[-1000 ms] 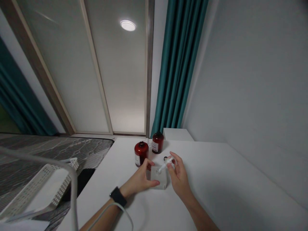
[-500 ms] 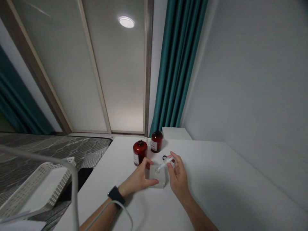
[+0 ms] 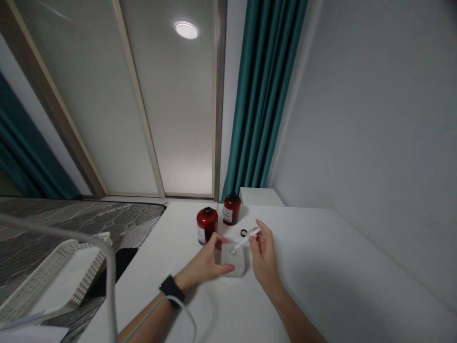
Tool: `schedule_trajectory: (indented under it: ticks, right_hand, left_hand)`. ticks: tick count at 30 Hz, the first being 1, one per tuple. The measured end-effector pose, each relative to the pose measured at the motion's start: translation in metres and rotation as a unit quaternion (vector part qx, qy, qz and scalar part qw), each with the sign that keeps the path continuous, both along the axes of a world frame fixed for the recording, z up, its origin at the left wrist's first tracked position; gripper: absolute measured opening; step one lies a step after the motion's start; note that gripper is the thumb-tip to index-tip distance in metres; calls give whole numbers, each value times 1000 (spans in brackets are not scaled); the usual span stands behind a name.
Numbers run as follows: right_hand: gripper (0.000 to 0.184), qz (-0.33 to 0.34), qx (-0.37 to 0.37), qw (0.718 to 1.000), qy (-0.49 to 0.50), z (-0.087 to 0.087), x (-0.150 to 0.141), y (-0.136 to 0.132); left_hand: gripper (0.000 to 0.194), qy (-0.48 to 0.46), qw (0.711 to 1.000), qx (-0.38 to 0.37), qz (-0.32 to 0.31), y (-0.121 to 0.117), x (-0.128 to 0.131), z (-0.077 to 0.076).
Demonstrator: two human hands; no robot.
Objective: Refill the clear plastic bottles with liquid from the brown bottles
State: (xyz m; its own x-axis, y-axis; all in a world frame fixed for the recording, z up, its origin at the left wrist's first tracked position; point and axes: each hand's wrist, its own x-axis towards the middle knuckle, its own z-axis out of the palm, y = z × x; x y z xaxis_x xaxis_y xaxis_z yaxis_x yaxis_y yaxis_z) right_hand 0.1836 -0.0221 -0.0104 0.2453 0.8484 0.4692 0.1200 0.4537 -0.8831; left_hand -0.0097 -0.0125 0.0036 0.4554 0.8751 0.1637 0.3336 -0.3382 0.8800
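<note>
My left hand (image 3: 210,259) is closed around the left side of a clear, square-sided bottle (image 3: 233,264) on the table. The bottle's round mouth faces up towards me. In the fingers of my right hand (image 3: 264,252) is a white pump head (image 3: 253,233), held slanting with its narrow stem pointing down-left at the bottle's mouth. I cannot tell how far the stem reaches inside. Just beyond the hands lies a small black ring (image 3: 243,233). A dark red bottle (image 3: 207,225) with a white label stands behind my left hand, and a second red bottle (image 3: 232,209) farther back.
The white table (image 3: 307,286) runs to the wall on the right, with a white box (image 3: 262,196) at its far edge. Small clear items (image 3: 216,207) stand beside the red bottles. A white basket (image 3: 53,271) sits lower left. A pale cable (image 3: 182,305) crosses my left wrist.
My right hand has shifted slightly up and right with the pump head, its fingers regripping a little. My left hand keeps its hold on the clear bottle.
</note>
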Motion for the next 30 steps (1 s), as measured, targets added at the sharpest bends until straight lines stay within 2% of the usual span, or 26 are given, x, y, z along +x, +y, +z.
schedule_trajectory:
  ticks: [14,23,30]
  right_hand:
    - [51,13,4,1000,19,3,1,-1]
    - [50,25,9,999,29,3,-2,-1]
    - [49,24,12,999,47,3,-5,-2]
  left_hand:
    - [51,0,1000,-3,-3,3,-1,-5]
    - [50,-5,1000,-11,-1,1,-1,0]
    - [51,-12,1000,0,-7,4,-2,-7]
